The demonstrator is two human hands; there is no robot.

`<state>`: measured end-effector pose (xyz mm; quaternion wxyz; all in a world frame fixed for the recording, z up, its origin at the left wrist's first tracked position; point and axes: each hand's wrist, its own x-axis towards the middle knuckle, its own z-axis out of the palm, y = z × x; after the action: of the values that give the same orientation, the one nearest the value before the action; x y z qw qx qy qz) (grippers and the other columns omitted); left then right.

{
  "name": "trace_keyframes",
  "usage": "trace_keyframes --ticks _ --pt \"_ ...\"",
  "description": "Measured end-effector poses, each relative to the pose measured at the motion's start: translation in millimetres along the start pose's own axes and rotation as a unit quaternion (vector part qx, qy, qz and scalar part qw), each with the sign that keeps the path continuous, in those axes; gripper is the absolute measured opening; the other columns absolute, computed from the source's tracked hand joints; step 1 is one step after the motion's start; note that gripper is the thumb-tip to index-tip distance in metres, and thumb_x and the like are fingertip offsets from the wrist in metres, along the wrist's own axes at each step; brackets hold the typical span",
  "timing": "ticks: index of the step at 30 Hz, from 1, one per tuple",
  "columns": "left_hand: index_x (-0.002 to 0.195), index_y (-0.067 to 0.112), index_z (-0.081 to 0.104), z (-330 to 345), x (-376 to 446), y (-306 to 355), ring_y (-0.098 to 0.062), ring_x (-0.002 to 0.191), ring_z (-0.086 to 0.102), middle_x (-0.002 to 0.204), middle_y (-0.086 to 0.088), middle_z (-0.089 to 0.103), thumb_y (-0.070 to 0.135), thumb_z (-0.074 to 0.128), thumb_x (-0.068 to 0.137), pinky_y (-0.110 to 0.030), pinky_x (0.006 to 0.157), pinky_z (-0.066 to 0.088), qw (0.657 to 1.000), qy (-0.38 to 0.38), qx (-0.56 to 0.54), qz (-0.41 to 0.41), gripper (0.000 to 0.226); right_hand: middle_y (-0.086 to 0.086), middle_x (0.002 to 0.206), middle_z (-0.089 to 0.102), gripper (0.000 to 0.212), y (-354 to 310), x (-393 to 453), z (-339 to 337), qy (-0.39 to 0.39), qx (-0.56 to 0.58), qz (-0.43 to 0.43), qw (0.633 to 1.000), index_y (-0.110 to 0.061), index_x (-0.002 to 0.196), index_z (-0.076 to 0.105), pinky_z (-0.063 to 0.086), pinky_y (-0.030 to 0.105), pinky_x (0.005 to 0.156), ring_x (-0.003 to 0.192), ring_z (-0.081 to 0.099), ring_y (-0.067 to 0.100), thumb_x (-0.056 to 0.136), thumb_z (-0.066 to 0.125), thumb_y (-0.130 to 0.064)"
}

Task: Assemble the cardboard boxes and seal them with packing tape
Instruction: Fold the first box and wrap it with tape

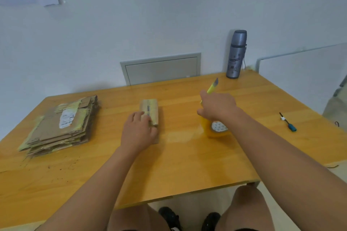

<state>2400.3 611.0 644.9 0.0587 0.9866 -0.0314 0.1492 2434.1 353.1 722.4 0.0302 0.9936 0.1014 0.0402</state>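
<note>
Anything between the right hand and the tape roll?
Nothing visible. The right hand, gripping a yellow utility knife, is directly over the tape roll, partly hiding it. The small taped box under the left hand sits apart, off to the left.

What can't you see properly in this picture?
- Near end of the small box: under the left hand, head view.
- Yellow cutter handle: inside the right hand.
- Tape roll: partly behind that wrist.
- Label on the flat cardboard stack: print too small.
</note>
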Motion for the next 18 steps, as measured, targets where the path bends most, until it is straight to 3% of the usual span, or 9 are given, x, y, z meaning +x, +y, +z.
trace_keyframes --ticks 3,5,7,10,13,18 --pt "0.112 0.007 0.068 1.8 -0.3 26.6 -0.033 0.117 0.055 0.123 -0.011 0.063 0.023 0.059 0.084 -0.041 0.096 0.047 0.992 0.066 -0.031 0.102 0.033 -0.003 0.072 0.046 0.047 0.5 -7.8 2.8 0.031 0.019 -0.021 0.999 -0.017 0.129 0.037 0.032 0.034 0.062 0.072 0.051 0.025 0.095 0.052 -0.045" --pt "0.129 0.012 0.060 4.8 -0.6 48.3 -0.027 0.128 0.049 0.136 -0.005 0.056 0.020 0.056 0.095 -0.037 0.104 0.042 0.986 0.002 -0.079 0.148 0.035 -0.004 0.069 0.043 0.048 2.5 -13.6 5.1 0.049 0.033 -0.030 0.998 -0.017 0.128 0.037 0.033 0.036 0.069 0.071 0.048 0.025 0.093 0.052 -0.046" --pt "0.146 0.018 0.044 13.3 4.6 62.3 -0.022 0.138 0.039 0.150 0.000 0.043 0.024 0.051 0.101 -0.033 0.109 0.033 0.979 -0.101 -0.108 0.140 0.046 -0.004 0.068 0.042 0.047 5.6 -20.6 7.9 0.072 0.036 -0.039 0.996 -0.016 0.126 0.037 0.032 0.037 0.071 0.068 0.045 0.025 0.093 0.051 -0.047" --pt "0.153 0.021 0.032 26.0 15.5 70.6 -0.025 0.141 0.034 0.155 -0.003 0.034 0.026 0.049 0.101 -0.034 0.114 0.029 0.967 -0.205 -0.104 0.111 0.055 -0.002 0.075 0.051 0.049 8.2 -32.5 11.0 0.110 0.045 -0.058 0.991 -0.016 0.124 0.037 0.032 0.037 0.071 0.071 0.047 0.027 0.094 0.049 -0.053" --pt "0.150 0.025 0.038 31.6 21.9 69.2 -0.028 0.139 0.033 0.151 -0.005 0.034 0.025 0.050 0.101 -0.038 0.116 0.027 0.959 -0.247 -0.089 0.104 0.050 0.001 0.085 0.060 0.051 6.0 -39.8 11.6 0.140 0.050 -0.084 0.985 -0.017 0.120 0.037 0.031 0.037 0.071 0.081 0.056 0.029 0.093 0.049 -0.058" --pt "0.128 0.026 0.057 29.7 27.6 69.2 -0.028 0.132 0.039 0.143 -0.004 0.041 0.024 0.059 0.096 -0.039 0.110 0.033 0.956 -0.250 -0.112 0.102 0.032 -0.006 0.079 0.051 0.046 -2.9 -44.9 4.6 0.175 0.072 -0.111 0.976 -0.018 0.115 0.039 0.032 0.038 0.074 0.077 0.049 0.024 0.093 0.050 -0.057"
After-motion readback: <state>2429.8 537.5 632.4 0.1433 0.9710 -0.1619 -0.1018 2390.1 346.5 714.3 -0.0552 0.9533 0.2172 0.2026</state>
